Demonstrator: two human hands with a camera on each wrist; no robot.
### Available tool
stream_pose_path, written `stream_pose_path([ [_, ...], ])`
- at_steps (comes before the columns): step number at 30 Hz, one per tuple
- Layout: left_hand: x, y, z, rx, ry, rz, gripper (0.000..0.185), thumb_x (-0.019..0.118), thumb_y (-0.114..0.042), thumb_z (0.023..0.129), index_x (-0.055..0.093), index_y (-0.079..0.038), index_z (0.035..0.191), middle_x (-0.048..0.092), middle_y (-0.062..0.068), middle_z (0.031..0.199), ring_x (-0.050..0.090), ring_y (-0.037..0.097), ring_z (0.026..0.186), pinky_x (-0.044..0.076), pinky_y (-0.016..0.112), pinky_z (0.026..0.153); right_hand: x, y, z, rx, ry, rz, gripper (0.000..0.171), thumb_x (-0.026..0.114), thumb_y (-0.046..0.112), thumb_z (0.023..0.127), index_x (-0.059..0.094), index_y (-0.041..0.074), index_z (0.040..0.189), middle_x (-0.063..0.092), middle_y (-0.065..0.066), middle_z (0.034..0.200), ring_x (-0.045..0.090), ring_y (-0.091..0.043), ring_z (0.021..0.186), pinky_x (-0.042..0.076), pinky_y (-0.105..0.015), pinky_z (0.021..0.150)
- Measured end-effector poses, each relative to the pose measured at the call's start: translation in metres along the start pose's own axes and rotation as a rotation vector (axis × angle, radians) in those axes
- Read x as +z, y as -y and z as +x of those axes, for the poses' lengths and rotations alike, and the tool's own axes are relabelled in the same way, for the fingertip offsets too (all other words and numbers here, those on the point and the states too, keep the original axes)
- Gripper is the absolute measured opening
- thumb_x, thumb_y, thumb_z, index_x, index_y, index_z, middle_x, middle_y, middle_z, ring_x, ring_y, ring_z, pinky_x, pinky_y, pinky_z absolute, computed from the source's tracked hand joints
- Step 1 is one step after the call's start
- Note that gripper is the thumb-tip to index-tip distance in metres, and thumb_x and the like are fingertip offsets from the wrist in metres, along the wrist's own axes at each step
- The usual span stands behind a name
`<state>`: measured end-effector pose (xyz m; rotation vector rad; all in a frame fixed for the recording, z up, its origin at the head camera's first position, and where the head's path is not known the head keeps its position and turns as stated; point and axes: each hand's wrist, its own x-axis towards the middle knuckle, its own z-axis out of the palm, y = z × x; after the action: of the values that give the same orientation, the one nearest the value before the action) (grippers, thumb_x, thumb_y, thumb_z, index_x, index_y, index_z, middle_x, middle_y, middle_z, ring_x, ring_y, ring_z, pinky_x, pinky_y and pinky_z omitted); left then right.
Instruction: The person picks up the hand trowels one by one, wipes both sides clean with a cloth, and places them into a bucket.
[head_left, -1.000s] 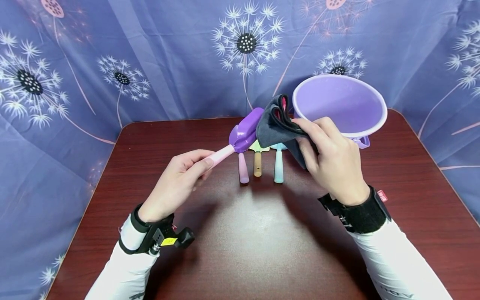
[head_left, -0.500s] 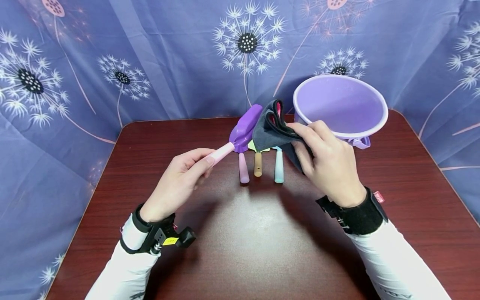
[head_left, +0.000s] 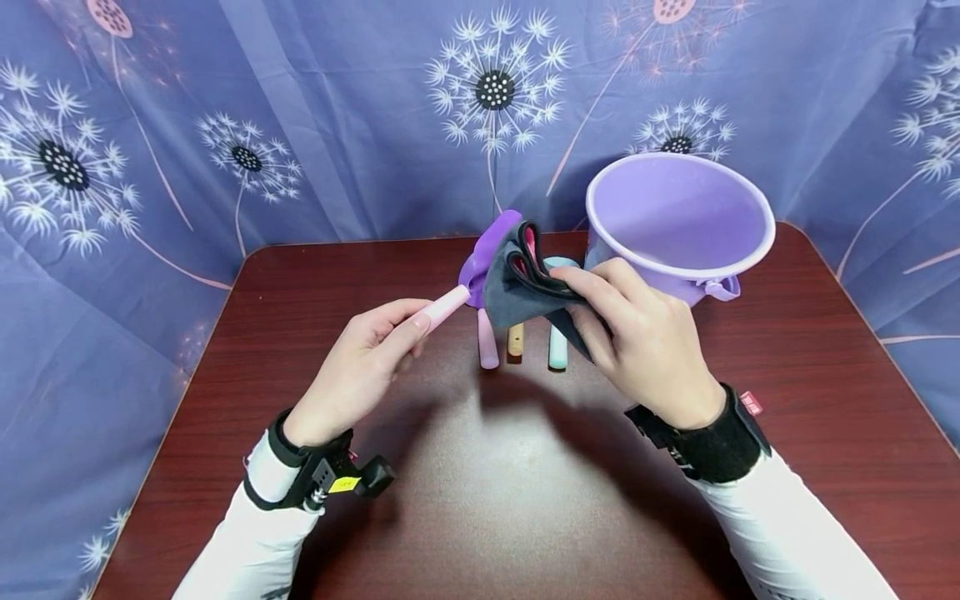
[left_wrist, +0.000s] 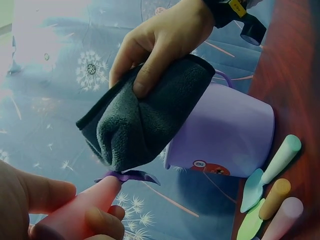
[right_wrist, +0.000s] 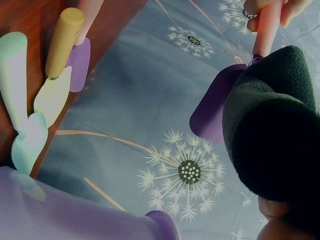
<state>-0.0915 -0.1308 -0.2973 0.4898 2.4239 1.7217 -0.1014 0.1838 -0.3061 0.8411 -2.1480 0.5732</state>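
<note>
My left hand [head_left: 352, 367] grips the pink handle of a purple garden scoop [head_left: 486, 250], raised over the table with its blade pointing away. In my right hand [head_left: 645, 342] is a folded dark grey cloth [head_left: 513, 296] with black edging and a pinkish-red inner side, pinched between thumb and fingers. The cloth covers much of the scoop's blade. In the right wrist view, part of the purple blade [right_wrist: 215, 105] shows beside the cloth. Behind the hands lie a pink-handled purple tool [head_left: 487, 342], a tan-handled pale green trowel [right_wrist: 60, 50] and a mint-handled light blue spade [right_wrist: 15, 75].
A lilac bucket [left_wrist: 225, 130] stands at the back right of the dark red wooden table [head_left: 825, 400], its handle hanging at the front. A blue curtain [head_left: 360, 125] with dandelion prints hangs behind and beside the table.
My right hand has moved left and toward me with the cloth along the scoop's blade. The cloth now covers more of the tan-handled trowel. My left hand stays nearly still.
</note>
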Motion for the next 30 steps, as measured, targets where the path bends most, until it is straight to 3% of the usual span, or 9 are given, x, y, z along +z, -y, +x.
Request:
stream_pose_path([
  [16,-0.001,-0.003,-0.001,-0.012,-0.016,-0.012,0.022,0.054,-0.024,0.112,0.07,-0.008,0.114,0.051,0.013,0.078,0.038,0.017,0.059,0.03,0.03,0.051,-0.001,0.009,0.001,-0.092,0.034,0.063,0.032,0.055,0.018,0.106,0.072,0.013,0.133,0.065,-0.006,0.099,0.062,-0.02,0.071,0.049,-0.038,0.051],
  [21,-0.003,-0.004,-0.002,-0.025,-0.029,-0.026,0.023,0.054,-0.024,0.113,0.07,-0.009,0.116,0.052,0.02,0.082,0.038,0.016,0.058,0.032,0.029,0.05,0.0,0.008,0.0,-0.094,0.044,0.057,0.032,0.054,0.018,0.107,0.072,0.013,0.133,0.065,-0.006,0.098,0.061,-0.02,0.07,0.049,-0.038,0.051],
  [30,-0.004,-0.006,-0.003,-0.021,-0.028,-0.033,0.022,0.054,-0.025,0.112,0.07,-0.01,0.113,0.05,0.019,0.079,0.035,0.016,0.057,0.029,0.03,0.048,0.0,-0.003,-0.001,-0.049,0.024,-0.009,0.033,0.056,0.021,0.106,0.071,0.013,0.135,0.063,-0.007,0.096,0.055,-0.021,0.064,0.041,-0.038,0.046],
])
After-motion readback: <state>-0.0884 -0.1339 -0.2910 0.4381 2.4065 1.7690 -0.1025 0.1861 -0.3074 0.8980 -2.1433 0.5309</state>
